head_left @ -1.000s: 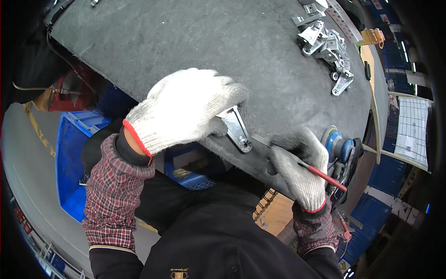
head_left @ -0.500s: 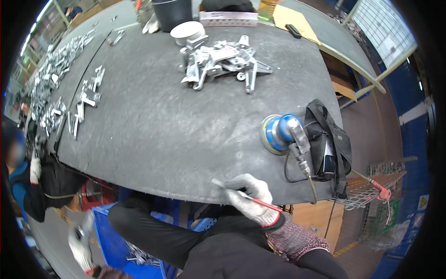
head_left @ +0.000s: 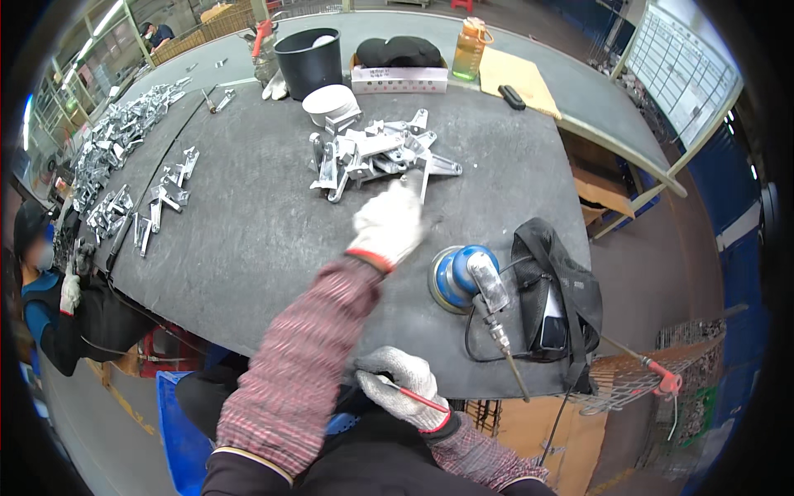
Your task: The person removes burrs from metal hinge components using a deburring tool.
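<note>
Two gloved hands, both mine. Left hand (head_left: 389,223) is stretched out over the bench (head_left: 248,240), fingertips at the near edge of the heap of metal brackets (head_left: 376,157). Fingers blurred, partly hidden by the glove; I can't tell if they're spread or pinching a piece. One long bracket (head_left: 425,180) sticks out toward me right at the fingertips; contact unclear. Right hand (head_left: 401,384) is low, at the bench's near edge, curled round a thin red-handled tool (head_left: 424,399); its tip I can't make out.

Risks, my guess: brackets overlap every which way, so tugging one could drag its neighbours or topple the heap, arms hooking into each other. Knit glove likely dulls my feel, so a smooth piece could slip, or I could grab two. White tub (head_left: 327,99) sits just behind the heap; shove too hard and shifting metal could bump it. Blue sander (head_left: 467,277) is near, to the right of my left hand, with its hose (head_left: 517,380) and a black bag (head_left: 579,298) beside it; a bracket swung wide could clip the sander or snag the hose. My left sleeve (head_left: 306,355) passes near the right hand: if the tool's tip is exposed, a careless low pull of that arm could meet it.
</note>
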